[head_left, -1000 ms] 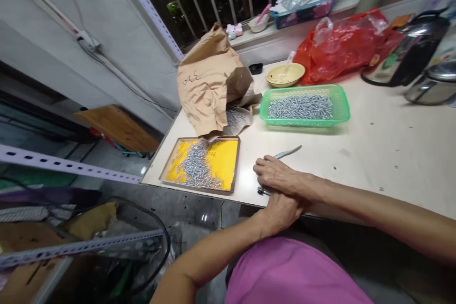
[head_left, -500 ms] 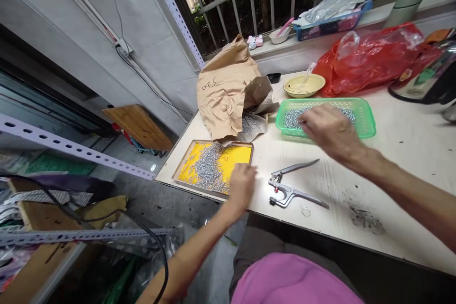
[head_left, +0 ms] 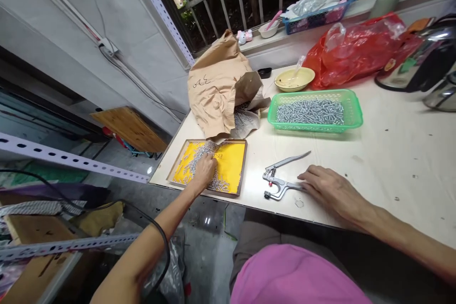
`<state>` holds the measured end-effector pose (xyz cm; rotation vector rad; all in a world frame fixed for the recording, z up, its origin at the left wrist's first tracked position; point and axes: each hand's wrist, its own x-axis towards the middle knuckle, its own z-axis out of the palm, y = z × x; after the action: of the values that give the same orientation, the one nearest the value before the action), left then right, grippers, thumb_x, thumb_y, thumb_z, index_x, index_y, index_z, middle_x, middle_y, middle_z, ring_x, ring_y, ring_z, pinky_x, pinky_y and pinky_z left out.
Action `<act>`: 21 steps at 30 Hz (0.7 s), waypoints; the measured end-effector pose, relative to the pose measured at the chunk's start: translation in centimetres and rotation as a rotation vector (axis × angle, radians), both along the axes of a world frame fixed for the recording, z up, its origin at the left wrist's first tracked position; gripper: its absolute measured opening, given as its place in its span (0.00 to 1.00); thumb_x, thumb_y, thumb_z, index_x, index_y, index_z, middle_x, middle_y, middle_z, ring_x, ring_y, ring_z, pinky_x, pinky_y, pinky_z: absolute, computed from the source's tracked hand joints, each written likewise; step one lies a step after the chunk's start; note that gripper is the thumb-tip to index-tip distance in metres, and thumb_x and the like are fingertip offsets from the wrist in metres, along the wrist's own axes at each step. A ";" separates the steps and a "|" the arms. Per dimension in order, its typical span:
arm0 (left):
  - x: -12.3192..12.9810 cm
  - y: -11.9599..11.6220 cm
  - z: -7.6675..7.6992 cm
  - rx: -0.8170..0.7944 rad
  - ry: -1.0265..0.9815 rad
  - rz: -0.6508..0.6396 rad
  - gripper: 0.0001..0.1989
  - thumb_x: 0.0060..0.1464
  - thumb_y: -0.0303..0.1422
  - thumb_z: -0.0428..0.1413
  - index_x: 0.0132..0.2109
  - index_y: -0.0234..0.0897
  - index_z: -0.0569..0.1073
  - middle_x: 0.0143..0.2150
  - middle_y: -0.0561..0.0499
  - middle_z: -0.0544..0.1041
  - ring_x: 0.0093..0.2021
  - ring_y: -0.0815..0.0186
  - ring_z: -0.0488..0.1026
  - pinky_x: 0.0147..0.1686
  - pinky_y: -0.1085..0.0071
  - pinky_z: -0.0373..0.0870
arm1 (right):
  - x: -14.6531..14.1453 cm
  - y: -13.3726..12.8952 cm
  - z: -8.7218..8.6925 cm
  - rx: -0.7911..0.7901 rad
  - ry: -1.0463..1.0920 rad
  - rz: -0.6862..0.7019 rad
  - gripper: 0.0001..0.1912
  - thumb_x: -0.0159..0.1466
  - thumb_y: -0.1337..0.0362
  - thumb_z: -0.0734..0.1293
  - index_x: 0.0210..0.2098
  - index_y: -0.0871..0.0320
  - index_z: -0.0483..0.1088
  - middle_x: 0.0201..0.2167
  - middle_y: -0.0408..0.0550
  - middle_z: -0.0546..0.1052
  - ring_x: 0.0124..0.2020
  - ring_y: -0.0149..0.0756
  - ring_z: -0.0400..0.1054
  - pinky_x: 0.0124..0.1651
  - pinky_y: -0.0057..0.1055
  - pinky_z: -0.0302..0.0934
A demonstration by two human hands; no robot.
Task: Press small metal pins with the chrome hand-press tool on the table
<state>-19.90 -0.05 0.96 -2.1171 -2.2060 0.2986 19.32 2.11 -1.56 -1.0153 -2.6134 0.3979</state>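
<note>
A pale tabletop (head_left: 377, 161) bearing paper bag (head_left: 217, 90), yellow-lined tray (head_left: 230, 164), pliers (head_left: 280, 184), green basket (head_left: 351, 116), cream bowl (head_left: 294, 83), red plastic bag (head_left: 356, 52).

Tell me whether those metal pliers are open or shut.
Open. The pliers lie with their handles spread apart and the spring visible between them.

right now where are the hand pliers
In the head view, the hand pliers lie near the table's front edge, between the shallow tray and the right hand, whose fingers reach one handle.
</note>
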 end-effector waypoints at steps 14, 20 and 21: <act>15.9 -2.1 -0.9 -0.176 -1.123 0.376 0.18 0.47 0.45 0.56 0.32 0.31 0.77 0.16 0.57 0.65 0.15 0.75 0.57 0.16 0.77 0.53 | -0.1 -1.4 -1.4 -0.138 -0.152 -0.094 0.10 0.68 0.67 0.56 0.40 0.58 0.69 0.36 0.49 0.70 0.36 0.35 0.65 0.36 0.30 0.55; 15.9 -2.0 -1.6 -0.175 -1.003 0.378 0.19 0.47 0.46 0.57 0.30 0.32 0.78 0.15 0.55 0.68 0.19 0.71 0.63 0.19 0.77 0.55 | 0.3 -1.4 -2.3 -0.109 -0.076 -0.075 0.09 0.67 0.69 0.56 0.37 0.59 0.68 0.34 0.48 0.70 0.34 0.34 0.63 0.33 0.30 0.51; 15.9 -2.0 -1.5 -0.182 -0.985 0.376 0.18 0.48 0.45 0.56 0.30 0.32 0.78 0.15 0.55 0.68 0.19 0.71 0.64 0.19 0.77 0.55 | 0.3 -1.4 -2.2 -0.110 -0.072 -0.073 0.09 0.67 0.69 0.56 0.36 0.59 0.67 0.35 0.48 0.70 0.33 0.33 0.63 0.33 0.30 0.51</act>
<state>-3.96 -2.09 -0.56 -2.1811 -3.1866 -0.7288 19.61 0.71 -3.81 -1.1774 -2.6335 0.5012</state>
